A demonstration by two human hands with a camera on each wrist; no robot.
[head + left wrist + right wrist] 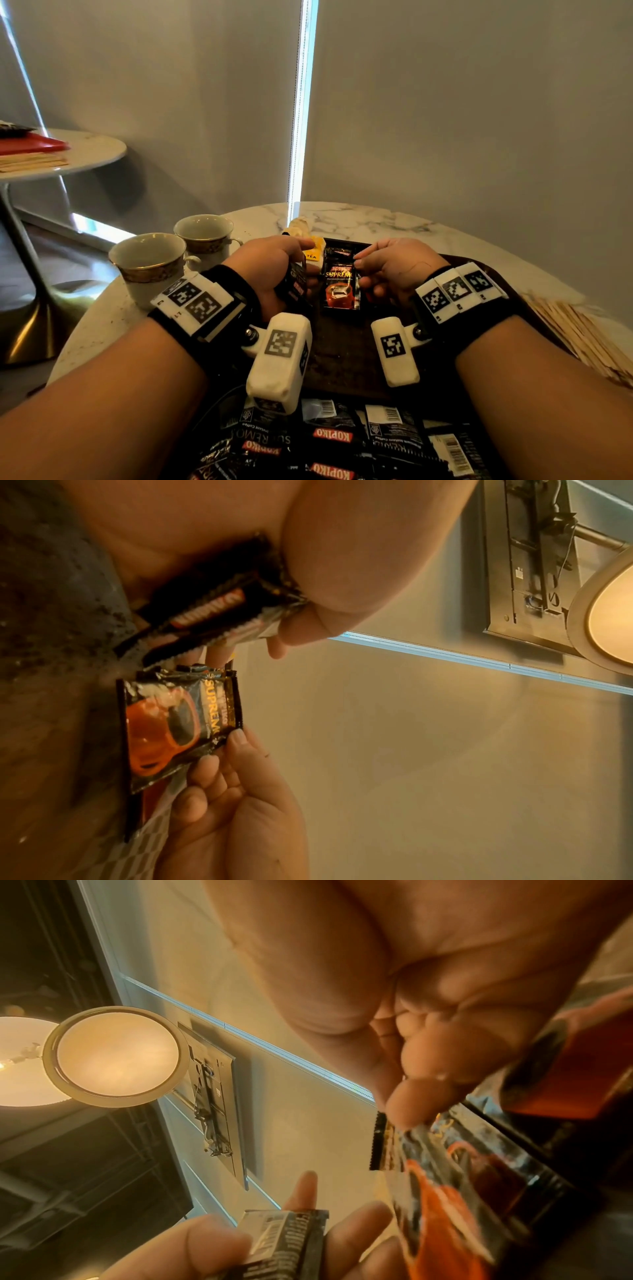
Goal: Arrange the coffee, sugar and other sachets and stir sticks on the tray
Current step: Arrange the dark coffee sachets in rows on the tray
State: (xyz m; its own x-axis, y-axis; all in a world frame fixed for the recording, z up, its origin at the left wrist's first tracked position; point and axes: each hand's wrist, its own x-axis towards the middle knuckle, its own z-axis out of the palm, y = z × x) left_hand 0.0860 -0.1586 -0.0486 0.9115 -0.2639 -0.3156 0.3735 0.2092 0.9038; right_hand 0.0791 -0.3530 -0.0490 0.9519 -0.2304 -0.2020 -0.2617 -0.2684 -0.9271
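A dark tray lies on the marble table. At its far end a black holder carries a stack of black Kopiko Supremo coffee sachets, face up. My left hand grips a small bundle of coffee sachets just left of that stack. The fingertips of my right hand touch the right edge of the top sachet, with the thumb clear of it. Yellow tea sachets stand behind the left hand. Wooden stir sticks lie in a pile off the tray's right side.
Two gold-rimmed cups stand on the table to the left. A loose heap of Kopiko sachets lies at the near edge, in front of the tray. A second round table with papers stands at far left.
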